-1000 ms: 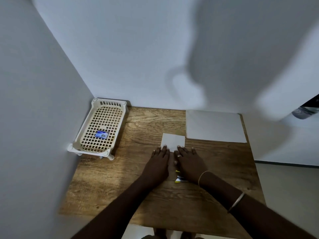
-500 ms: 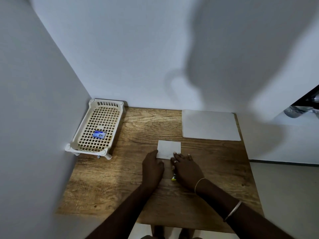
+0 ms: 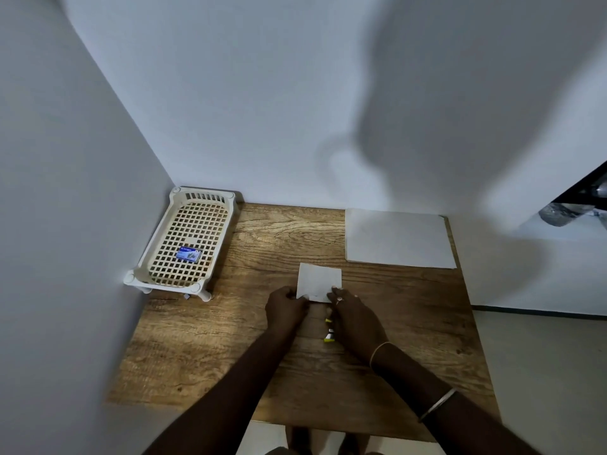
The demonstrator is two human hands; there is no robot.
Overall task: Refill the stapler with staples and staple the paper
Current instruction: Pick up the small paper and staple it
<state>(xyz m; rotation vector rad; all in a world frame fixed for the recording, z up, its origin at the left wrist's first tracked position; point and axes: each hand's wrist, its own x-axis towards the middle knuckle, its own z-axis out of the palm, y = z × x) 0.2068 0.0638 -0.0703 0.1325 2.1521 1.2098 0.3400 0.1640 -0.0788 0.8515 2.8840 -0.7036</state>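
My hands have drawn back; left hand [image 3: 285, 307] and right hand [image 3: 353, 315] pinch the small folded white paper [image 3: 319, 282] at its near edge. Light and floppy, I judge; grip near corners.

Matt grained wood table [image 3: 230, 339]; matt paper [image 3: 320, 279]; cream tray [image 3: 184, 244], probably plastic.

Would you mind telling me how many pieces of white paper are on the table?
2: a small folded paper pinched by both hands at the table's middle, and a large sheet at the far right corner; it may be several stacked.
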